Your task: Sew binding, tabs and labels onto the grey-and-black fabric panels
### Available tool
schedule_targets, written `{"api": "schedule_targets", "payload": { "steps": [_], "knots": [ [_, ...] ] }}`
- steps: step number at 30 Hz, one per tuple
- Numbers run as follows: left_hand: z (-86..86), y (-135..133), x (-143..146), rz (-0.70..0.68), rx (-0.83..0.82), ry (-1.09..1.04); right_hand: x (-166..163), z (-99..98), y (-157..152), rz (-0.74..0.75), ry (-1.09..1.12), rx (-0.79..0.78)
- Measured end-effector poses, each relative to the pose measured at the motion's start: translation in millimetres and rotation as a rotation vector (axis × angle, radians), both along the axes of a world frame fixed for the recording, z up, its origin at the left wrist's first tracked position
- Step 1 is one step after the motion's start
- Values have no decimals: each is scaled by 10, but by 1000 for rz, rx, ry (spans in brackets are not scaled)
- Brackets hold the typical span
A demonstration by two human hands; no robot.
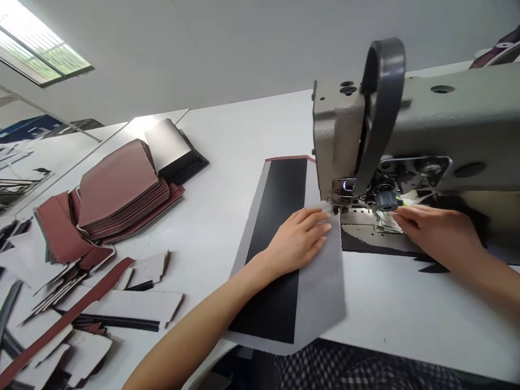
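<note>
grey mesh [322, 290] lies under the left hand [296, 242].

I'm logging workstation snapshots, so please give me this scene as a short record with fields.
Left hand: flat across a grey mesh-textured sheet and its long black panel
Right hand: below the arm of a grey metal sewing machine, near a dark round knob; grip unclear
Left side: reddish-brown stacked flat pieces beside a glossy black stack
Surface: white tabletop
</note>
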State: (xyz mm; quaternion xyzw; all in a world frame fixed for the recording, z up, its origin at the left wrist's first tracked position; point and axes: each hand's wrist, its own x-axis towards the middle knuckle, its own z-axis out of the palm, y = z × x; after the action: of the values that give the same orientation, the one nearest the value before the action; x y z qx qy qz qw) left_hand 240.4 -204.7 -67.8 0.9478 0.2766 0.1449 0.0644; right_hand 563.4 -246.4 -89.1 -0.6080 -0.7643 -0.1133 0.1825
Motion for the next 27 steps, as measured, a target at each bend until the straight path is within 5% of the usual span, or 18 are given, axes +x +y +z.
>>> {"api": "schedule_targets", "payload": {
  "steps": [5, 10, 14, 17, 19, 21, 24, 27],
  "knots": [
    [-9, -195, 125, -58, -26, 5, -146, -62, 315, -83, 28, 0],
    [4, -311, 115, 19, -185, -136, -129, 20, 245, -67, 76, 80],
    [40, -385, 236, 191, -636, -389, -139, 115, -37, 55, 93, 168],
    [22, -355, 392, 264, -1058, -548, -347, 153, -228, 369, 51, 211],
    [-3, -280, 435, 276, -1162, -592, -530, 163, -292, 557, 52, 238],
    [-20, -176, 397, 346, -1007, -539, -665, 159, -301, 626, 93, 232],
    [-34, -16, 264, 431, -491, -314, -707, 119, -256, 584, 150, 198],
    [-89, 81, 183, 310, -79, -164, -638, 48, -206, 508, 168, 177]
  ]
}}
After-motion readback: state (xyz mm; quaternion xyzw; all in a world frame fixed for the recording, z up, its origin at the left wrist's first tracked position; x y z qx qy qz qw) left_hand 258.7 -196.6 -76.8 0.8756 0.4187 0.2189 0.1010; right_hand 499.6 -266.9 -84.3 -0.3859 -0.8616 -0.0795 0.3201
